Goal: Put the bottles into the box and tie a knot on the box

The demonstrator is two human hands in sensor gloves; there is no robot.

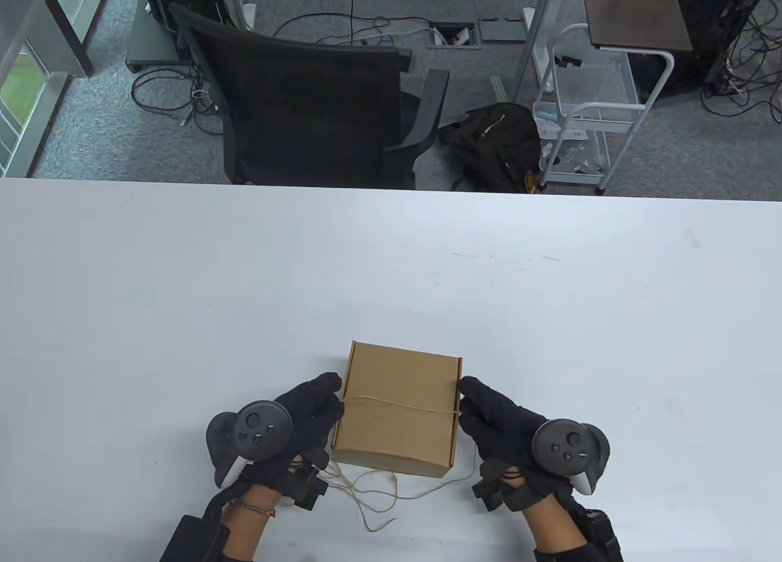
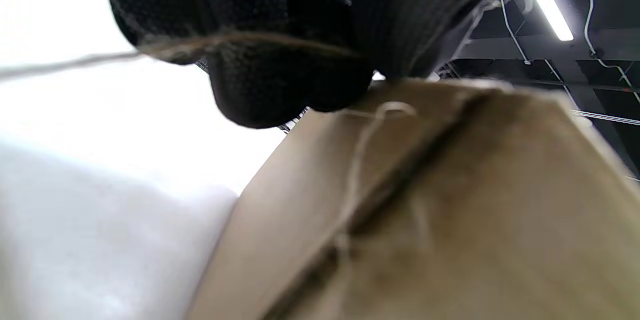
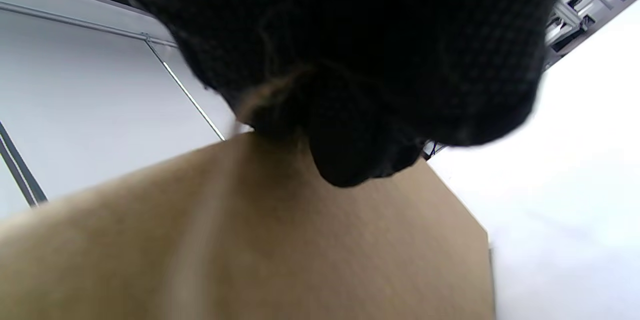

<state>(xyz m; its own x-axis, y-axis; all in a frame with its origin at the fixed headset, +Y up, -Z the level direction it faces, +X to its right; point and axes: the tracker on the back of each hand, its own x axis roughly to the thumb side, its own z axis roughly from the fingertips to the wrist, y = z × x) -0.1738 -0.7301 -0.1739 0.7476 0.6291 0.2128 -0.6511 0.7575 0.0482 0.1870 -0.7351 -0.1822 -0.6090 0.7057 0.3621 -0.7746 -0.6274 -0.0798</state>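
Counter [image 1: 183,293], white and wide, carries 1 closed cardboard box [image 1: 397,412] near its front edge, between the 2 gloved hands. Behind the counter stand a black office chair [image 1: 317,98], a dark backpack [image 1: 495,140] on the carpet and a white wire cart [image 1: 586,116]. The box lies flat with its lid shut, so no bottles show. Thin brown twine [image 1: 403,406] runs across the lid from the left edge to the right edge, and its loose ends lie in loops on the counter just in front of the box. Left hand [image 1: 305,415] touches the box's left side, fingers curled and pinching the twine at the edge; the left wrist view shows the strand running over the fingertips. Right hand [image 1: 495,418] touches the right side, fingertips pinching the twine at the upper corner.
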